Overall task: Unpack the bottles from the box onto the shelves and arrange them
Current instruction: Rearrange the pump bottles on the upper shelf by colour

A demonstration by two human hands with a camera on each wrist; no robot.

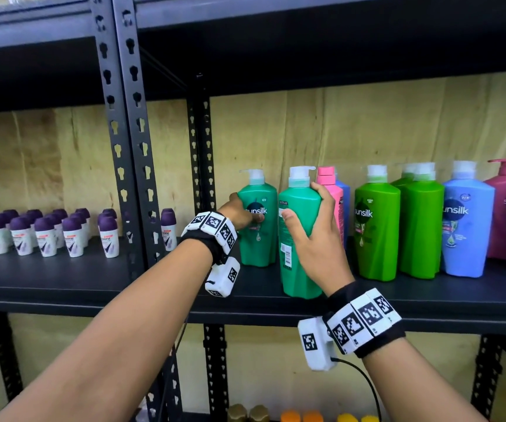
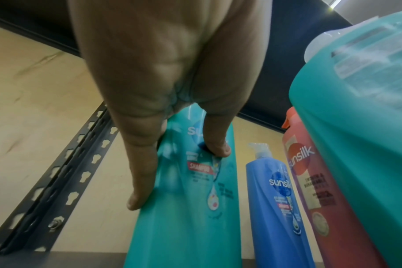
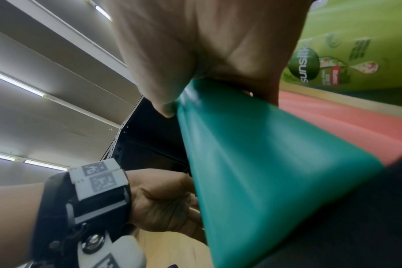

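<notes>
Bottles (image 1: pixel 376 226) already line the shelf (image 1: pixel 63 287); the task looks well along. Left hand (image 1: pixel 241 213) grips a rear teal bottle (image 1: pixel 259 220), right hand (image 1: pixel 315 239) holds another (image 1: pixel 299 229) at the front edge, unaligned.

2 teal pump bottles (image 1: pixel 299 239) upright on the dark shelf (image 1: pixel 93 287) — one behind, one nearer the edge

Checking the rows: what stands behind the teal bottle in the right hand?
A pink bottle, with a blue one behind it. Their lower parts are covered by the teal bottle and right hand.
</notes>
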